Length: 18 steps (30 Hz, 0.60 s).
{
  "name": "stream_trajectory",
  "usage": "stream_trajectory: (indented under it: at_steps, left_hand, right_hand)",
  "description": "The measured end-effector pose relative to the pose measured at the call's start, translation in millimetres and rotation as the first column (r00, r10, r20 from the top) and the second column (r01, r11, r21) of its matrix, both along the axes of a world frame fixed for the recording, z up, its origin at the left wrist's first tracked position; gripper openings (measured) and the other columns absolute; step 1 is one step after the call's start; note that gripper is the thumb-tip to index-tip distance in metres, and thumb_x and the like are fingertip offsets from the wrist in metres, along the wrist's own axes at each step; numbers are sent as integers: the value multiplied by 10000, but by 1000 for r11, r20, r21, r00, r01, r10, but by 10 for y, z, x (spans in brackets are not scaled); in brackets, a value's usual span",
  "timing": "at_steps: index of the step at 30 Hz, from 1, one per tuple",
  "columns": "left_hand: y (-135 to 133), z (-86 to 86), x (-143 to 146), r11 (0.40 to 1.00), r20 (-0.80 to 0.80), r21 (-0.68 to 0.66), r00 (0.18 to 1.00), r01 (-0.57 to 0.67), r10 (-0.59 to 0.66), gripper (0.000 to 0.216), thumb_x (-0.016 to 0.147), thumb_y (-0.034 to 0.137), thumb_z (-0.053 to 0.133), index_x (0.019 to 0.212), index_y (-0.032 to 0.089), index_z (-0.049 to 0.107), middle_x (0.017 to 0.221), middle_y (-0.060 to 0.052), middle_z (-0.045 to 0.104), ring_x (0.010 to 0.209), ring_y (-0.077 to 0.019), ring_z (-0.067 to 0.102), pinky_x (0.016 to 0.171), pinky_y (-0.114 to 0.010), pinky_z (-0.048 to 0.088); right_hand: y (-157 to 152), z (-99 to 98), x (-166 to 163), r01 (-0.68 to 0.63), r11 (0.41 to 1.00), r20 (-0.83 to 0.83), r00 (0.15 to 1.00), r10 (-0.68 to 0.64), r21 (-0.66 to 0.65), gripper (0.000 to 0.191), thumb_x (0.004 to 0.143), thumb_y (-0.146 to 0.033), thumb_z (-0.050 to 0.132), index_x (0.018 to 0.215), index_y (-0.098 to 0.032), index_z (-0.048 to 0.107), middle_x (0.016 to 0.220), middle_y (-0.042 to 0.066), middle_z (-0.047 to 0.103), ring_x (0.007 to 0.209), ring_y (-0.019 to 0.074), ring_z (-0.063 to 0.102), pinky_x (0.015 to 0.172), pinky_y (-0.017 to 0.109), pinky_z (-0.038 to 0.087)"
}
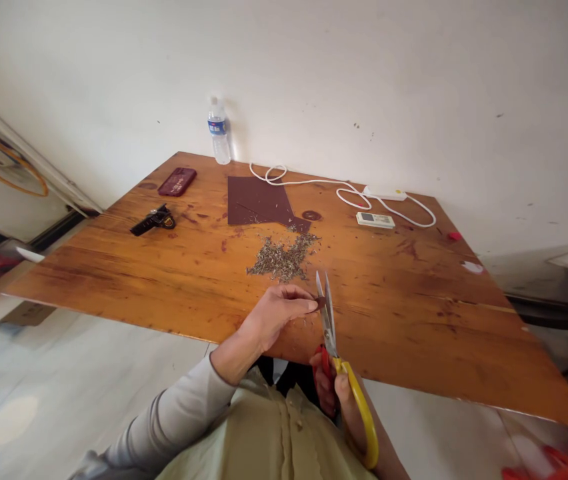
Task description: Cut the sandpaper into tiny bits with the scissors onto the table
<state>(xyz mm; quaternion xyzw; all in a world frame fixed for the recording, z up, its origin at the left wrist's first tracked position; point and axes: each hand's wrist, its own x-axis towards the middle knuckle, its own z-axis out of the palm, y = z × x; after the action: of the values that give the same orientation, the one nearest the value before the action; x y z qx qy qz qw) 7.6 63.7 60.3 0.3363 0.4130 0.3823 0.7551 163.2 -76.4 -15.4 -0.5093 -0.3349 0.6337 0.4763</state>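
Observation:
Pinched between the thumb and fingers of my left hand [280, 312] is a small dark brown strip [321, 303], possibly leather or card. Its free end lies between the slightly parted blades of a pair of scissors [329, 320]. My right hand [347, 393] is wrapped round the scissors' handles, one yellow and one red, with the blades pointing away from me. Just beyond my left hand, a loose heap of tiny brownish clippings [284, 257] lies on the wooden table. Behind the heap is a flat dark brown sheet [257, 200] with a narrow piece at its corner.
On the wooden table [404, 333] a dark red phone [177, 181] and a black strapped item [154, 220] lie left. A water bottle [219, 133] stands by the wall. A white power strip [385, 193] with a looping cord and a remote control [375, 220] lie back right.

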Motion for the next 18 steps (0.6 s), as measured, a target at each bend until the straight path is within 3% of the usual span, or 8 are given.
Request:
stream_trajectory:
  at_steps: [4, 11, 18]
  left_hand:
    - [-31, -37, 48, 998, -19, 22, 998, -53, 53, 290, 553, 348, 988, 640, 178, 769, 708, -45, 753, 716, -176, 664, 740, -307, 495]
    - [-53, -46, 97, 994, 29, -17, 994, -109, 109, 252, 537, 281, 948, 590, 190, 719, 703, -28, 739, 736, -171, 669, 809, -320, 533]
    - [-37, -7, 65, 997, -31, 28, 997, -74, 75, 216, 547, 261, 894, 545, 183, 693, 731, -47, 750, 686, -155, 627, 718, -301, 464]
  right_hand:
    - [-3, 47, -33, 3, 1000, -29, 1000, -3, -12, 792, 776, -964, 702, 1038, -216, 720, 718, -79, 375, 560, 111, 224, 491, 240, 238]
    - [-37, -154, 87, -114, 993, -26, 993, 114, -13, 735, 844, -935, 655, 1041, -228, 678, 651, -108, 349, 511, 97, 183, 432, 221, 225]
    - [-36, -1, 60, -80, 996, 27, 997, 79, 31, 821, 832, -968, 633, 1183, -232, 730, 803, 5, 554, 613, 181, 442, 575, 327, 436]
